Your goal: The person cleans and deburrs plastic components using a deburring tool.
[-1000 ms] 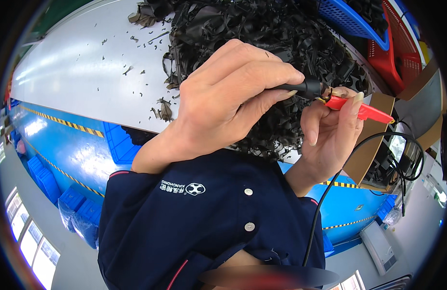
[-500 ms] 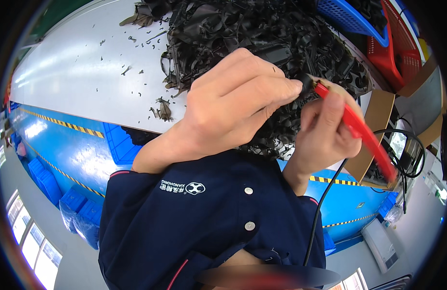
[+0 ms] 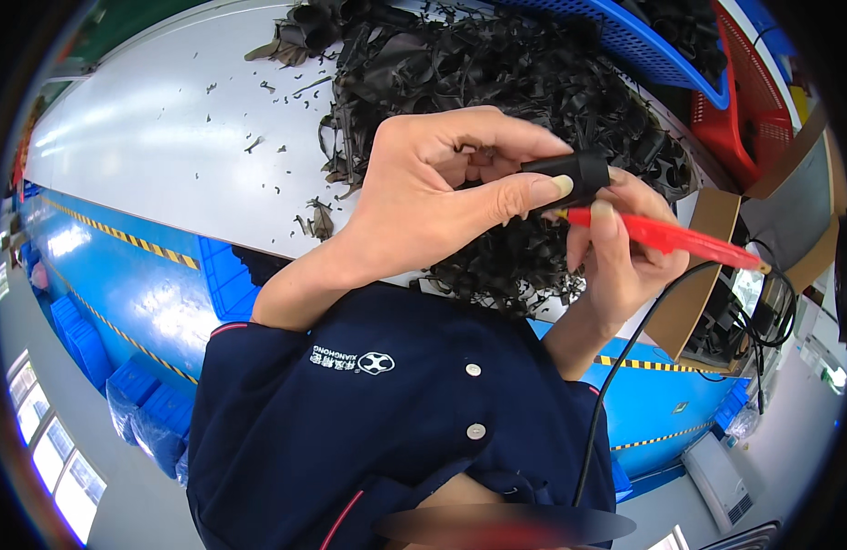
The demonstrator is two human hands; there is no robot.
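My left hand (image 3: pixel 423 188) pinches a short black cylindrical part (image 3: pixel 586 176) between thumb and fingers, over the scrap pile. In my right hand (image 3: pixel 625 261) is a slim red-handled trimming tool (image 3: pixel 694 238), held like a pen. Its yellowish tip points left, close to the lower side of the black part; whether it touches cannot be told. Some right fingertips rest near the part's right end. Beneath both hands spreads a heap of black curled scraps and pieces (image 3: pixel 497 73) on the white table (image 3: pixel 185 137).
A blue perforated basket (image 3: pixel 662 55) stands at the far right beside a red basket (image 3: pixel 753 119). An open cardboard box (image 3: pixel 694 293) and a coiled black cable (image 3: pixel 781 312) lie to the right. Small black crumbs dot the table. Blue crates (image 3: pixel 224 275) sit below its edge.
The black part has turned so more of its side shows, and my left thumb now lies along it. The red tool has swung from steeply slanted to nearly level, its tip lower and further left.
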